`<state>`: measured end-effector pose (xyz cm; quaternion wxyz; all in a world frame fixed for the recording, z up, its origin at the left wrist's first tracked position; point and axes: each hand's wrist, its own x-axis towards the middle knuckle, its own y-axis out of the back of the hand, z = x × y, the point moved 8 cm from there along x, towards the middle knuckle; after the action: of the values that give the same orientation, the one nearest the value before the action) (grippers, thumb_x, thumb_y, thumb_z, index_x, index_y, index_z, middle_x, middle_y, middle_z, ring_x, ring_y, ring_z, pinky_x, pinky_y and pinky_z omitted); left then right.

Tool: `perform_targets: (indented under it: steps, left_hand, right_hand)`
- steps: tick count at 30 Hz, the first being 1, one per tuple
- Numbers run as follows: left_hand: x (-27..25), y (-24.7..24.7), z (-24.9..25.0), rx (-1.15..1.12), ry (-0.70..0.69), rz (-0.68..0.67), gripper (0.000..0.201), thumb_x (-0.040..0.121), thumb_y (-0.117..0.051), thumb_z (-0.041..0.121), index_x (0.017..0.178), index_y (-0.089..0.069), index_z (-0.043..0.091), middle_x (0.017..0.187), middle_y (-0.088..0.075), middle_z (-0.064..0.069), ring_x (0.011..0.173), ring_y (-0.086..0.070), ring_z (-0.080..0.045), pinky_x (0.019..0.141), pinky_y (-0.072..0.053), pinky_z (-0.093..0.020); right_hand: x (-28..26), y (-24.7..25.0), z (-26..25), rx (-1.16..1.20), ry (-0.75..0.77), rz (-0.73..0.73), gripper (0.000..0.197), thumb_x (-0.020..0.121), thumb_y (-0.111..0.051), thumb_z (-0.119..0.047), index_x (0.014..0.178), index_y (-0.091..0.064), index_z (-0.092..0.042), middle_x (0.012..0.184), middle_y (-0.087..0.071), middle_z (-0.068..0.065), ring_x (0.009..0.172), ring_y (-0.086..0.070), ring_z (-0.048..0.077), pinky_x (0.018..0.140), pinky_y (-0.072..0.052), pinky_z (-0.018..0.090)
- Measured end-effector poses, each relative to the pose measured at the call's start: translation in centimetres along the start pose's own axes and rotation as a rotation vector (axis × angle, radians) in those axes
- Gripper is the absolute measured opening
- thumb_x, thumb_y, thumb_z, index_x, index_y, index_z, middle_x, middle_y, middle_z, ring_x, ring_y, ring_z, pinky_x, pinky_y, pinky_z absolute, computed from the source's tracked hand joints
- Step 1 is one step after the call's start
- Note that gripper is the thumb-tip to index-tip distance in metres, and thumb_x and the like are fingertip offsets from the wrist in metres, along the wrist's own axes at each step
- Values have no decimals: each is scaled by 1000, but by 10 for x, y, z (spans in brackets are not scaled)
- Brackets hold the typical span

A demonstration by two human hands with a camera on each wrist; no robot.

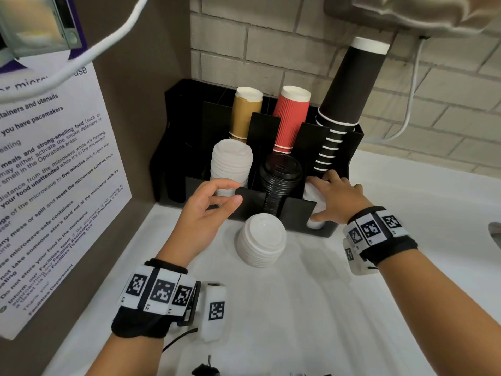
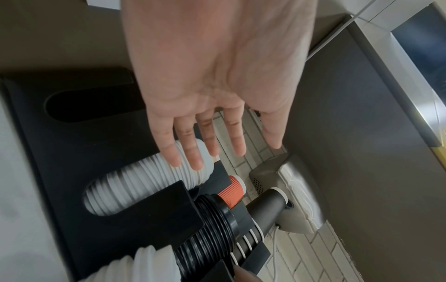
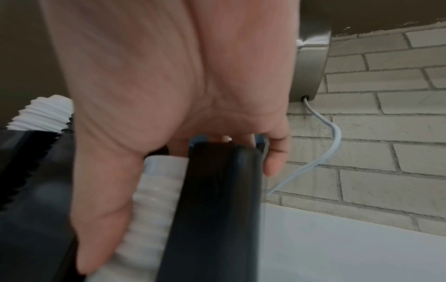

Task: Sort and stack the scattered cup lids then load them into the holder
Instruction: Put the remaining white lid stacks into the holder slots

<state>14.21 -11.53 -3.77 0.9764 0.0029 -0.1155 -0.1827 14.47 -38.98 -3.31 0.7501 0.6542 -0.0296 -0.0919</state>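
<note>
The white lids sit in the holder's right slot, gripped by the right hand. Push them down straight. The left hand hovers, fingers apart; another stack waits on the counter.

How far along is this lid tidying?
Done: white lids and black lids stand stacked in the holder. In hand: the right hand grips another white stack in the end slot; the left hand is empty. Left: one stack on the counter.
</note>
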Motion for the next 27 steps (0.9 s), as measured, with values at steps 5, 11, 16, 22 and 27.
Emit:
perform_targets:
  steps: [5, 11, 16, 22, 27]
  left_hand:
    - [0, -2, 2, 5, -7, -4, 32, 80, -60, 41, 109, -63, 31, 116, -59, -6, 101, -60, -10, 84, -45, -14]
    - [-1, -1, 0, 12, 13, 18, 25, 87, -61, 32, 111, -62, 27, 119, -60, -9, 100, -62, -10, 84, -46, -14]
    - [-4, 1, 0, 38, 0, 23, 20, 93, -62, 16, 111, -62, 24, 120, -60, -9, 95, -62, -1, 79, -45, -9]
    - [-3, 6, 3, 46, -14, 44, 22, 93, -62, 12, 113, -62, 19, 123, -59, -5, 91, -62, 2, 79, -45, -9]
    - [-3, 3, 2, 38, -3, 35, 22, 92, -63, 12, 113, -62, 20, 120, -61, -5, 92, -62, 0, 78, -45, -9]
  right_hand:
    - [-12, 16, -3, -47, -27, 45, 100, 69, -75, -49, 148, -17, -35, 140, -28, 6, 124, -37, 31, 97, -35, 49]
    - [-50, 55, -46, 595, 171, 327, 45, 77, -75, -33, 116, -58, -19, 114, -54, 5, 104, -52, 23, 90, -46, 42]
    - [-57, -5, -105, 586, 204, -89, 50, 74, -75, -50, 107, -49, -24, 110, -43, -3, 99, -51, 20, 90, -46, 37]
    - [-48, -25, -117, 558, 149, -72, 63, 63, -83, -42, 99, -34, -27, 107, -32, -2, 92, -49, 28, 79, -45, 36]
    - [-43, -31, -120, 573, 144, -64, 67, 59, -83, -38, 99, -31, -28, 106, -30, -1, 91, -47, 30, 73, -41, 34]
